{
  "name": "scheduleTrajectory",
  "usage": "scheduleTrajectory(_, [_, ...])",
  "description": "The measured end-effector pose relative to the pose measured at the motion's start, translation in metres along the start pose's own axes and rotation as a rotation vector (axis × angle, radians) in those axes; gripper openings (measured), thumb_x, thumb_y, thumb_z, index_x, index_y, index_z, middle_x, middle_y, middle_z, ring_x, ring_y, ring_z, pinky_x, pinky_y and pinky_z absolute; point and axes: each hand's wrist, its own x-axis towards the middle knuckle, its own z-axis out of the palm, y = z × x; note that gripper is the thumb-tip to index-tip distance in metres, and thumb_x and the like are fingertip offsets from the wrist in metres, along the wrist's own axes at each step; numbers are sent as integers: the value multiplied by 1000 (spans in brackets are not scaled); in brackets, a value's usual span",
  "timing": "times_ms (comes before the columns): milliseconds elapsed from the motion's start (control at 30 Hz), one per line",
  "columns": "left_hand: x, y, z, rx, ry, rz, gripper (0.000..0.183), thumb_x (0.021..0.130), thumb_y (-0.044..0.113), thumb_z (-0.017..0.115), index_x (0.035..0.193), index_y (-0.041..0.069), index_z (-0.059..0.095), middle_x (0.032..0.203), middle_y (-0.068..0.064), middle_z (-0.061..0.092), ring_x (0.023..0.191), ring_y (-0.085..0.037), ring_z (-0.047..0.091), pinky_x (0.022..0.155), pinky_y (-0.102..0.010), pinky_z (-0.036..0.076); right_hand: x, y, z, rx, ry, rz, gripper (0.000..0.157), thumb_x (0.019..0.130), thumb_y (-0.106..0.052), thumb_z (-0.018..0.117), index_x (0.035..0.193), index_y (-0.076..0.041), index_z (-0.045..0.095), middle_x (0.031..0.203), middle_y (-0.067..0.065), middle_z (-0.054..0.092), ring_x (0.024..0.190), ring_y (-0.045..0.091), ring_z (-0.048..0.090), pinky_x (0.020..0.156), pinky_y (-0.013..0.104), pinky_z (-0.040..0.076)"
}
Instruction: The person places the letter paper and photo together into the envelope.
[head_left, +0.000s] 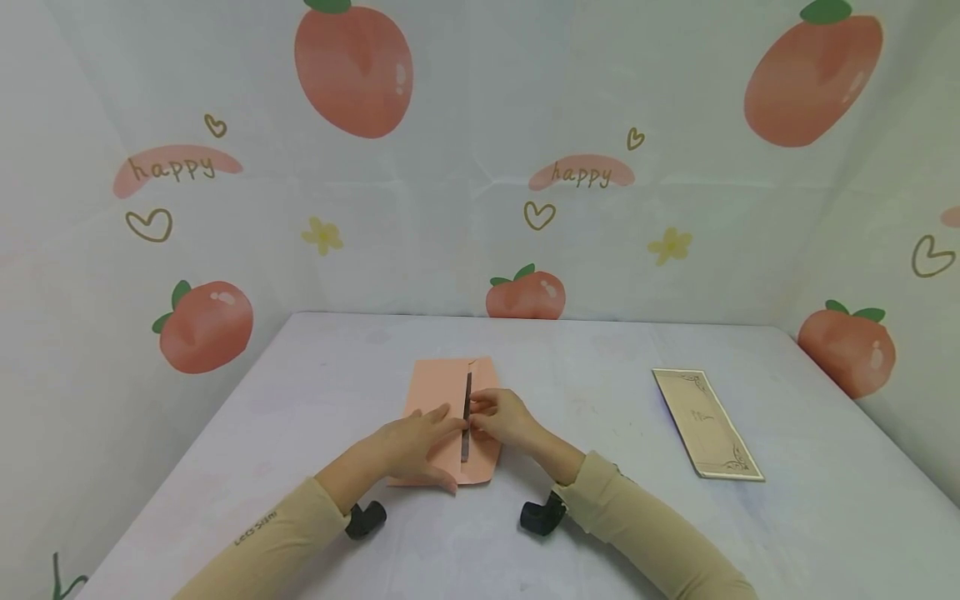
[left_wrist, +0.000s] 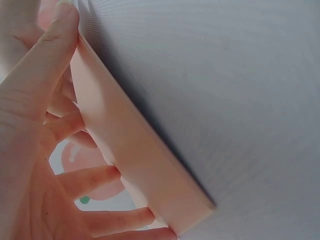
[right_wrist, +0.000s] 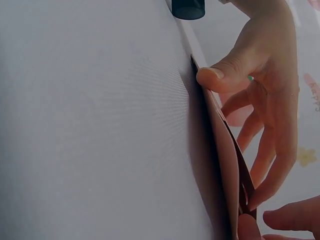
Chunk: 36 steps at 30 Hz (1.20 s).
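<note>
A flat pink paper piece [head_left: 438, 383], which looks like an envelope, lies on the table. Down it runs a narrow dark strip [head_left: 465, 446], right of centre. My left hand [head_left: 416, 446] rests on the paper with fingers and thumb spread, the thumb near the front edge. Its fingertips reach the strip. My right hand [head_left: 506, 419] curls thumb and fingers at the strip and seems to pinch it; the exact contact is hidden. In the right wrist view the paper's edge [right_wrist: 227, 150] bulges up beside the left hand [right_wrist: 270, 95].
A gold card [head_left: 705, 425] with a printed border lies on the right of the white table [head_left: 585, 375]. Black devices [head_left: 542, 517] sit by the wrists. Behind the table hangs a white cloth [head_left: 465, 233] with printed fruit.
</note>
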Motion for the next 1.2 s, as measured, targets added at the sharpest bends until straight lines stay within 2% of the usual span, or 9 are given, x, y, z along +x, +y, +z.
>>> scheduleTrajectory(233, [-1, 0, -1, -2, -5, -1, 86, 69, 62, 69, 139, 22, 40, 151, -18, 30, 126, -52, 40, 98, -59, 41, -4, 0, -8, -37, 19, -20, 34, 85, -1, 57, 118, 9, 57, 104, 23, 66, 89, 27, 69, 72, 29, 58])
scheduleTrajectory(433, [1, -1, 1, -1, -6, -6, 85, 69, 64, 68, 139, 24, 40, 151, -17, 31, 127, -52, 40, 99, -58, 41, -9, -1, -19, -110, 40, -27, 30, 84, -4, 59, 112, 4, 63, 96, 17, 68, 82, 17, 67, 68, 23, 55])
scheduleTrajectory(533, [1, -1, 2, -2, -3, -6, 86, 68, 64, 69, 138, 23, 40, 151, -17, 31, 126, -53, 40, 99, -58, 41, -13, -1, -26, -94, 29, -23, 30, 84, -4, 58, 112, 5, 62, 98, 18, 67, 78, 15, 66, 66, 25, 56])
scheduleTrajectory(667, [1, 0, 2, -7, -2, -23, 85, 67, 64, 69, 137, 26, 40, 151, -16, 31, 125, -55, 40, 96, -60, 42, -19, 1, -36, -56, 11, -20, 32, 86, -4, 57, 116, 8, 59, 101, 22, 65, 77, 15, 67, 67, 28, 58])
scheduleTrajectory(933, [0, 0, 2, -16, 7, -25, 85, 66, 64, 70, 136, 27, 40, 151, -16, 31, 124, -56, 40, 92, -62, 44, -27, 9, -60, -79, 22, -42, 32, 89, -10, 57, 115, 7, 59, 105, 24, 65, 81, 18, 67, 70, 29, 58])
scheduleTrajectory(1200, [1, -1, 3, -17, 5, -17, 86, 67, 64, 69, 137, 26, 39, 152, -16, 29, 125, -56, 39, 94, -62, 42, -40, 18, -90, -119, 78, -9, 34, 91, -14, 58, 117, 8, 57, 107, 24, 64, 84, 20, 67, 72, 29, 58])
